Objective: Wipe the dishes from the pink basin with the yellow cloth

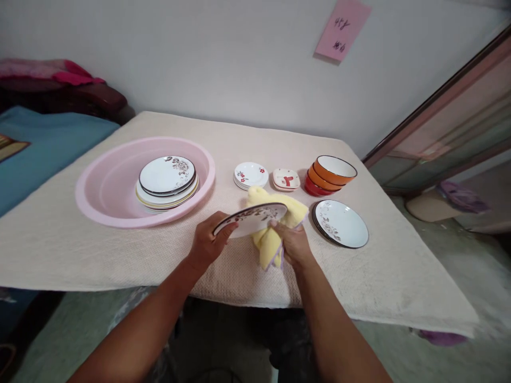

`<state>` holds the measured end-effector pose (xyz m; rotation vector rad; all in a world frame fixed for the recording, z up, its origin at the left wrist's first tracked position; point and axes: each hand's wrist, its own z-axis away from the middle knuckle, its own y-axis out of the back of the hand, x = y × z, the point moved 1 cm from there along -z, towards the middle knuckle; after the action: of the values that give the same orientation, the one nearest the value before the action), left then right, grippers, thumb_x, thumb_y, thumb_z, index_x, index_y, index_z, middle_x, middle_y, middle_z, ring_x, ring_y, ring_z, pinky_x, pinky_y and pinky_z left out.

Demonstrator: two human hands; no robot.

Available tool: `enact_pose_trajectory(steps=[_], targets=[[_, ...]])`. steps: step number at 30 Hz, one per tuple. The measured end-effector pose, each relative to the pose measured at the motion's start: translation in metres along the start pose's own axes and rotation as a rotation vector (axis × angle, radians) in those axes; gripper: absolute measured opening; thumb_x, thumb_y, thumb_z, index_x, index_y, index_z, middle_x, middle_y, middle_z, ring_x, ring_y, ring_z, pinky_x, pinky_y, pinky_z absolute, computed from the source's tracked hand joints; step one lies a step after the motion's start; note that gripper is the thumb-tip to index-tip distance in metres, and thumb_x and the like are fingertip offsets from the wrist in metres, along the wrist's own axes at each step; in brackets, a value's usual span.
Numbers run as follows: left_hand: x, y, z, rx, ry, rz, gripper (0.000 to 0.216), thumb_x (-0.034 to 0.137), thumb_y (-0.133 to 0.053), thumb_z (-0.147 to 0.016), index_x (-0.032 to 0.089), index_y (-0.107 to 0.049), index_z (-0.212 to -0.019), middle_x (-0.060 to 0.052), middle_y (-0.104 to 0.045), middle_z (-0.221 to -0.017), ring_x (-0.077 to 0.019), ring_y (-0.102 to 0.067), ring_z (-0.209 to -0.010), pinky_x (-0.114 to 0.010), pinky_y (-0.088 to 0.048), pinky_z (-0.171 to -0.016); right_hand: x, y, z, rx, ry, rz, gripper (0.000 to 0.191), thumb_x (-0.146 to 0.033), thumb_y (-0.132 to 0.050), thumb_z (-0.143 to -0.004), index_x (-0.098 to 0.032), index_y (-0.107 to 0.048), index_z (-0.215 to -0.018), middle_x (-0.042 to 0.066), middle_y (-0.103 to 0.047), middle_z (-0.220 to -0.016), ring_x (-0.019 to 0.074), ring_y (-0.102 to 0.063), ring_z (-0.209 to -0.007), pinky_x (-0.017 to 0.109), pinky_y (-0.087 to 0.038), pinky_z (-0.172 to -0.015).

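Observation:
A white plate (249, 222) with a dark rim and floral print is held tilted above the front of the table. My left hand (209, 239) grips its left edge, thumb on the face and fingers beneath. At the plate's right edge, my right hand (293, 242) is closed on a yellow cloth (269, 246) with purple edging, which bunches behind and under the plate. The cloth hides part of the right fingers. Left of my hands, a stack of plates (167, 174) sits inside a pink basin (104, 186).
Small flowered saucers (251, 174), small square dishes (286, 179) and stacked orange and red bowls (329, 175) stand behind my hands on the cloth-covered table (120, 260). A stack of dark-rimmed plates (341, 223) lies to the right. A pink note (342, 29) hangs on the wall.

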<state>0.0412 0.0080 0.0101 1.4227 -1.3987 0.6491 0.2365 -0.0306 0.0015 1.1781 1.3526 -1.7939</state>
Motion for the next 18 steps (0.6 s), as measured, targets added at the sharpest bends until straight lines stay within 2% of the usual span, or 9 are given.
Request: enact_pose_trajectory(steps=[2,4,7,9,12,16,18], targets=[[0.001,-0.005,0.003,0.111,0.126,0.117,0.021,0.036,-0.062,-0.078,0.015,-0.063,-0.082,0.0,-0.061,-0.068,-0.0089,-0.054,-0.047,-0.019,-0.048,-0.038,0.006,-0.008,0.005,-0.013,-0.083,-0.107,0.046,-0.022,-0.074,-0.065,-0.022,-0.059,-0.109,0.002,-0.07,-0.097,0.0205,-0.067,-0.08,0.04,-0.055,-0.079],[0.002,-0.01,0.005,0.197,0.199,0.214,0.026,0.039,-0.064,-0.076,0.014,-0.064,-0.085,-0.001,-0.065,-0.073,-0.0104,-0.056,-0.049,-0.021,-0.049,-0.037,0.011,-0.017,0.011,-0.016,-0.126,-0.165,0.045,-0.022,-0.074,-0.066,-0.022,-0.058,-0.108,0.002,-0.07,-0.101,0.0213,-0.067,-0.086,0.041,-0.054,-0.084],[0.002,-0.015,0.007,0.284,0.268,0.299,0.03,0.04,-0.066,-0.073,0.013,-0.065,-0.085,-0.004,-0.068,-0.078,-0.012,-0.058,-0.05,-0.022,-0.05,-0.038,0.018,-0.032,0.018,-0.064,-0.2,-0.198,0.044,-0.026,-0.072,-0.067,-0.021,-0.058,-0.108,0.005,-0.069,-0.104,0.0248,-0.067,-0.089,0.044,-0.054,-0.084],[0.002,-0.017,0.008,0.307,0.315,0.328,0.029,0.041,-0.065,-0.075,0.013,-0.064,-0.078,-0.004,-0.067,-0.07,-0.0114,-0.057,-0.045,-0.021,-0.048,-0.037,0.023,-0.04,0.021,-0.086,-0.232,-0.211,0.046,-0.028,-0.072,-0.067,-0.021,-0.057,-0.11,0.006,-0.069,-0.103,0.0268,-0.068,-0.087,0.047,-0.054,-0.081],[0.0,-0.017,0.005,0.283,0.354,0.345,0.03,0.043,-0.063,-0.076,0.013,-0.064,-0.077,-0.004,-0.066,-0.064,-0.0125,-0.057,-0.046,-0.021,-0.048,-0.038,0.027,-0.046,0.022,-0.054,-0.196,-0.23,0.05,-0.026,-0.073,-0.066,-0.022,-0.055,-0.113,0.006,-0.069,-0.105,0.0266,-0.068,-0.087,0.045,-0.055,-0.08],[-0.003,-0.011,-0.004,0.123,0.302,0.328,0.037,0.043,-0.062,-0.076,0.013,-0.063,-0.098,-0.008,-0.068,-0.09,-0.0154,-0.062,-0.065,-0.022,-0.052,-0.045,0.021,-0.035,0.014,0.017,-0.084,-0.161,0.055,-0.025,-0.073,-0.066,-0.022,-0.054,-0.117,0.006,-0.068,-0.109,0.0265,-0.066,-0.092,0.042,-0.056,-0.079],[-0.004,-0.005,-0.009,0.062,0.253,0.298,0.037,0.042,-0.062,-0.076,0.014,-0.062,-0.099,-0.007,-0.066,-0.092,-0.0147,-0.061,-0.069,-0.022,-0.053,-0.047,0.015,-0.024,0.008,0.091,0.007,-0.081,0.054,-0.024,-0.074,-0.065,-0.02,-0.055,-0.115,0.006,-0.069,-0.105,0.025,-0.067,-0.089,0.041,-0.055,-0.079]])
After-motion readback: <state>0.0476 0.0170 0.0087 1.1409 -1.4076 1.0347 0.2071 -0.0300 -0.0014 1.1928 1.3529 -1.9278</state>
